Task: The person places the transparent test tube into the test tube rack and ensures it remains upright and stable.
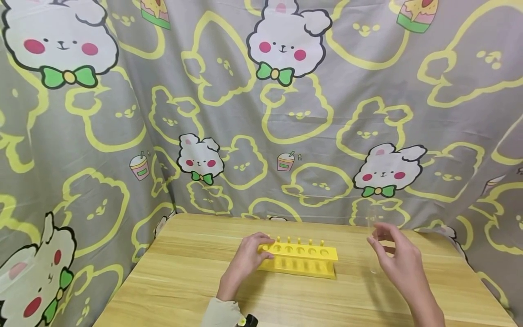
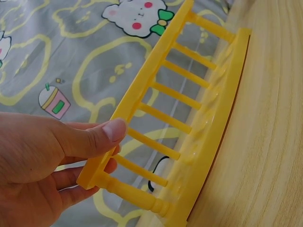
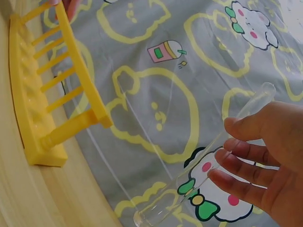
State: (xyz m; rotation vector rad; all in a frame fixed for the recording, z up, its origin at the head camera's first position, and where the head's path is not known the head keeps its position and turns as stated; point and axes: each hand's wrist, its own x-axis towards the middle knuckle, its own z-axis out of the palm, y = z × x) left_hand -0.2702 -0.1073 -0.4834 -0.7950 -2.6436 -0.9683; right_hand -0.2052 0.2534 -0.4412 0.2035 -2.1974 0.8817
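A yellow test tube rack [image 1: 300, 261] stands on the table, with a row of round holes on top and short pegs along its back edge. My left hand [image 1: 246, 254] grips the left end of its top bar; in the left wrist view the thumb [image 2: 115, 130] lies over the bar with fingers beneath. To the right of the rack, my right hand [image 1: 398, 254] pinches a clear glass test tube [image 3: 194, 165] between thumb and fingers. The tube is upright in the head view, its rounded lower end close over the table.
The wooden table [image 1: 184, 272] reaches back to a grey curtain [image 1: 229, 118] printed with white rabbits and yellow outlines. That curtain also hangs along the left and right sides. A black and yellow device [image 1: 248, 320] sits at the left sleeve.
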